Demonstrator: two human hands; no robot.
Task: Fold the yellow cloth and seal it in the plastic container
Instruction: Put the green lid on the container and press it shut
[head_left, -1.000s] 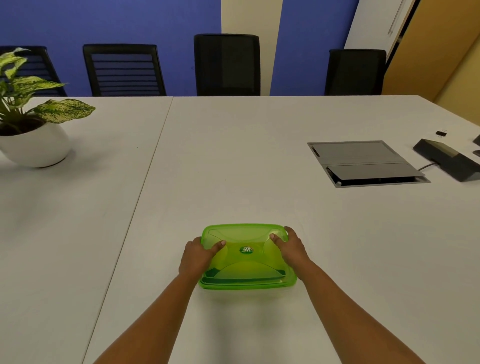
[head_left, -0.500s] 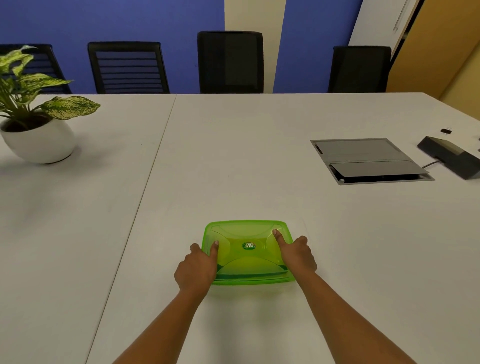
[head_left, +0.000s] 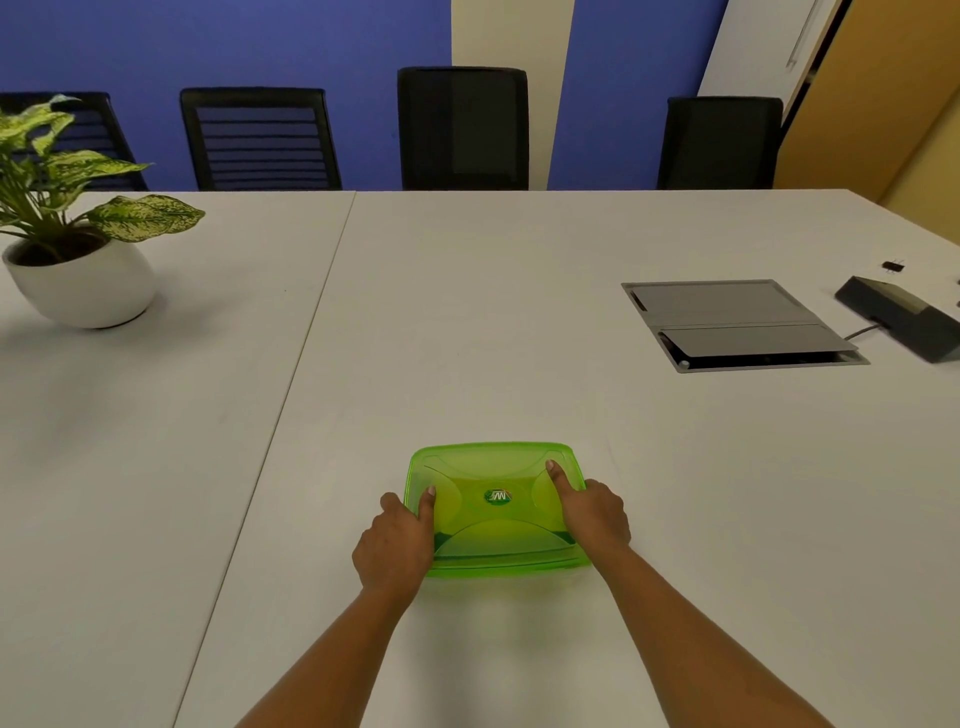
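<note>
The green plastic container (head_left: 496, 506) sits lidded on the table (head_left: 467, 322) at 6 o'clock; the cloth shows only as a yellowish tint through the lid. It looks light, stiff and slick. Left hand (head_left: 397, 540) and right hand (head_left: 592, 512) clasp its 9 and 3 o'clock sides, thumbs pressing the lid; those rims suit gripping.

Both forearms bare, entering from the bottom edge and converging toward centre. Left hand (head_left: 397, 545) palm down, knuckles up, fingers curled over the left side of the green container (head_left: 496, 506) — thumb laid flat on its lid, pointing away from the body. Right hand (head_left: 592, 514) mirrors this on the right side — thumb stretched forward along the lid, remaining fingers wrapped down the edge. Wrists straight, roughly level with each other.
</note>
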